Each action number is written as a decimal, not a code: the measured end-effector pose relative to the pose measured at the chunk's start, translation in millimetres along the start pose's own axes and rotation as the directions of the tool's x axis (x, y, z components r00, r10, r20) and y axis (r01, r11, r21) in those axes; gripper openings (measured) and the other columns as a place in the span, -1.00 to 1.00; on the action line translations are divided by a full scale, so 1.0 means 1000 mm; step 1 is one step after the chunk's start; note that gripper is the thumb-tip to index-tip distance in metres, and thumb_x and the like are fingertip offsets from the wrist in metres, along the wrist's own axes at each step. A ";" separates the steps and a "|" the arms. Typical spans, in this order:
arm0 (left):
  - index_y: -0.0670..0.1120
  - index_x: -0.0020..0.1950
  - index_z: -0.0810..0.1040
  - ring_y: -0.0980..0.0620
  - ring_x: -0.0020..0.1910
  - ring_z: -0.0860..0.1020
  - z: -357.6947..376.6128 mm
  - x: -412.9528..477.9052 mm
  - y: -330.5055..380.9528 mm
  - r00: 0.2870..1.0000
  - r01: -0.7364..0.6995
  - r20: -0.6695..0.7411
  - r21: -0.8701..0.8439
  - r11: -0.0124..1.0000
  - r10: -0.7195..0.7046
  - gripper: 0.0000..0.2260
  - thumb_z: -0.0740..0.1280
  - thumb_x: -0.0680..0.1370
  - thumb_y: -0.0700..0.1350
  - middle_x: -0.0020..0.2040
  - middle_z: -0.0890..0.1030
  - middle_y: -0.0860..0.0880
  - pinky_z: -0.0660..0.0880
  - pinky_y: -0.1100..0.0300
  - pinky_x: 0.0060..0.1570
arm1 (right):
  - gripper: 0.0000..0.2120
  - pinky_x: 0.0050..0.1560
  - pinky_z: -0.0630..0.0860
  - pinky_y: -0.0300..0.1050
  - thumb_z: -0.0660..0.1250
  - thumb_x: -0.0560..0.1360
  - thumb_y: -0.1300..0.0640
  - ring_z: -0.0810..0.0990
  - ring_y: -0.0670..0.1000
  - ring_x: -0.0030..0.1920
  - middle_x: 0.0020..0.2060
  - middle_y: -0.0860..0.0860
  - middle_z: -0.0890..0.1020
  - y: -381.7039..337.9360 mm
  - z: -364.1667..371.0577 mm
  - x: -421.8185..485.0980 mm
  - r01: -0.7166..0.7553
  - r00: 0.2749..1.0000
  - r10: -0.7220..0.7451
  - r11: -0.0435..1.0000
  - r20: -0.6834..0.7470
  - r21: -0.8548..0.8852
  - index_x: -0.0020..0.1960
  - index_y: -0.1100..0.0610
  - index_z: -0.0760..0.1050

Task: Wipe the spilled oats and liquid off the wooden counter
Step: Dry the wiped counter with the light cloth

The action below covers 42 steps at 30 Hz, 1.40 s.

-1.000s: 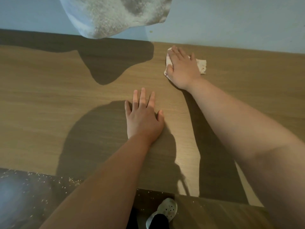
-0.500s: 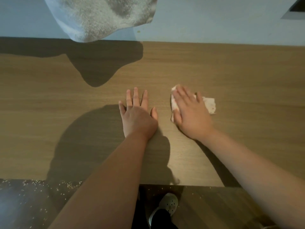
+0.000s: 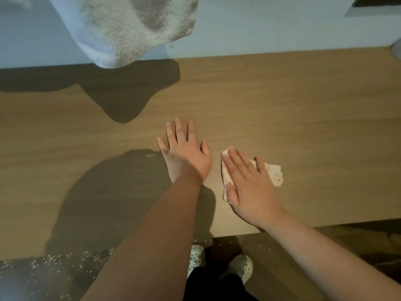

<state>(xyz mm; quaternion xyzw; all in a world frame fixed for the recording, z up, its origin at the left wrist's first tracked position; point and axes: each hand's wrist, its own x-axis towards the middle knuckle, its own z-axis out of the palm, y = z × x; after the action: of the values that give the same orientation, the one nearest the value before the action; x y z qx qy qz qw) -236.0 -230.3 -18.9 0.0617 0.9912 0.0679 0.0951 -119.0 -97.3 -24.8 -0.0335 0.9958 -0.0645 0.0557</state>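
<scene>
On the wooden counter (image 3: 293, 109) my right hand (image 3: 249, 187) presses the cloth (image 3: 275, 173) flat under straight fingers (image 3: 237, 161). My left hand (image 3: 186, 157) rests spread beside it. Oats (image 3: 65, 258) show only on the floor (image 3: 273, 270). Mid-wipe, I judge; next, sweep firmly.

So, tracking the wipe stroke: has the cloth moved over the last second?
Yes. The cloth, pressed under the right hand, slid from beside the wall toward the front edge of the counter.

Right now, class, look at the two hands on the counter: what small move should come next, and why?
Probably draw the cloth toward the front edge of the counter: the right hand lies flat on it, just short of that edge, while the left hand braces flat beside it.
</scene>
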 end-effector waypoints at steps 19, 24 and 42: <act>-0.13 0.62 0.00 -0.14 0.60 -0.13 0.006 -0.023 0.063 0.995 0.095 0.013 -0.025 0.995 -0.095 -0.46 0.03 0.67 0.00 0.62 -0.07 -0.17 -0.11 -0.21 0.52 | -0.41 0.53 -0.14 0.10 -0.16 0.60 -0.11 -0.10 -0.06 0.56 0.58 -0.02 -0.03 0.142 -0.025 -0.030 0.031 0.997 -0.030 0.999 0.074 -0.014 0.60 0.02 -0.06; -0.13 0.62 -0.04 -0.15 0.60 -0.15 0.027 -0.048 0.122 0.995 0.094 -0.028 -0.027 0.995 -0.095 -0.46 0.00 0.67 -0.01 0.62 -0.11 -0.17 -0.14 -0.16 0.54 | -0.39 0.51 -0.06 0.20 -0.02 0.59 -0.01 0.02 0.08 0.57 0.57 0.11 0.07 0.178 -0.026 -0.016 -0.483 0.868 0.492 0.869 -0.070 0.109 0.58 0.18 0.04; -0.09 0.61 0.09 -0.16 0.60 -0.15 0.036 -0.028 0.247 0.992 -0.108 -0.071 -0.105 0.989 0.101 -0.50 0.04 0.67 -0.04 0.63 -0.05 -0.13 -0.14 -0.10 0.55 | -0.43 0.51 -0.24 0.05 -0.18 0.62 -0.09 -0.18 -0.04 0.56 0.57 -0.02 -0.14 0.245 -0.036 -0.101 0.003 0.998 -0.003 1.000 0.056 0.001 0.59 0.03 -0.17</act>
<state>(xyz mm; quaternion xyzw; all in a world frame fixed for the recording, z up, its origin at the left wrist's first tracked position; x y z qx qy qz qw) -174.7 13.2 -12.4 0.1061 0.9840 0.1286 0.0621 -37.3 157.0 -10.8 -0.0369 0.9937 -0.0641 0.0837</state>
